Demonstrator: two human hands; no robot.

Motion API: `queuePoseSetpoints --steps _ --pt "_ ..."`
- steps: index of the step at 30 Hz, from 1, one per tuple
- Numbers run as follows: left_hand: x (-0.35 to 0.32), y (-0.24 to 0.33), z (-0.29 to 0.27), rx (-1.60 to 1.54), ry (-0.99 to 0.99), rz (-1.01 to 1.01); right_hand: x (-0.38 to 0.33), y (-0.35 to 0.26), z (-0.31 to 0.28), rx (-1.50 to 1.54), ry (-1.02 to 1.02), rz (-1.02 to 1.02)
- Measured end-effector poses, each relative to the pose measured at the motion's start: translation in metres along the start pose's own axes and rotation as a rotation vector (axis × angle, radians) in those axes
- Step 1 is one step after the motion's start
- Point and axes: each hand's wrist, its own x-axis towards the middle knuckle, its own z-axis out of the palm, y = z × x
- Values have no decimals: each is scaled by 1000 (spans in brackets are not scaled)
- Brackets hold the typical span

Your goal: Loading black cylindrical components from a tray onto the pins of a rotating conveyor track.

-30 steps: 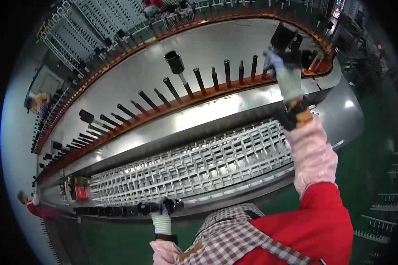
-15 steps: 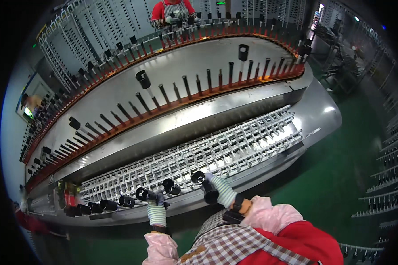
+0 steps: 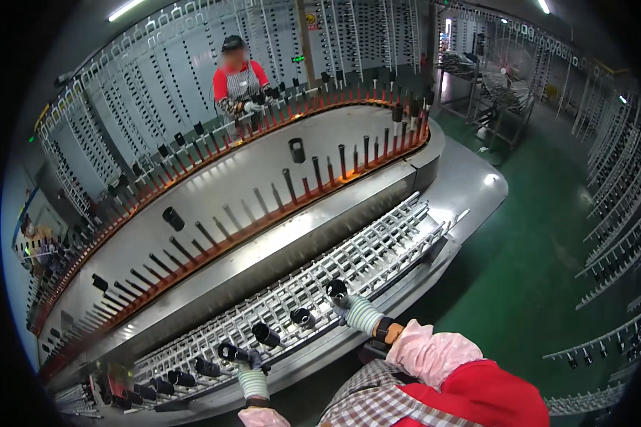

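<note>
My right hand (image 3: 362, 314), in a green-and-white striped glove, is closed around a black hollow cylinder (image 3: 336, 289) above the near side of a pile of pronged metal racks (image 3: 313, 274). My left hand (image 3: 252, 377), gloved alike, is closed farther left, right beside another open-ended black cylinder (image 3: 229, 351). Its fingers are partly hidden, so what they grip does not show. Between my hands two more black cylinders, one (image 3: 266, 334) and another (image 3: 303, 317), sit in the same slanting row. Several others continue the row past my left hand.
Beyond the racks runs a metal table (image 3: 235, 167) edged by an orange-red track (image 3: 263, 219) with upright posts, some carrying black cylinders. A co-worker (image 3: 241, 85) stands across it; another person (image 3: 43, 242) is far left. Loaded racks (image 3: 612, 249) hang at right over green floor.
The view has tilted up and shifted right. The black cylinder that hung low in my right hand is now up in line with the row. My left hand stays by the same cylinder.
</note>
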Motion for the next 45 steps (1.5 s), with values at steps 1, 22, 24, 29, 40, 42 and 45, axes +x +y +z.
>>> queuePoseSetpoints --steps 1,22,24,29,40,42,45 --pt "-3 4 8 136 54 81 6 20 0 62 2 4" --pt "-71 142 242 95 117 24 224 -58 -375 49 315 -304" --pt "-65 136 239 183 159 -7 290 -39 -408 -29 491 -254" --pt "-53 79 217 557 208 -199 401 -35 -396 -150 296 -42" --pt "-66 152 270 635 343 -173 422 38 -508 280 796 -163" --pt "-66 123 249 515 377 -138 424 65 -475 300 717 -353" --pt "-24 17 231 -778 62 -60 466 83 -480 575 483 -392"
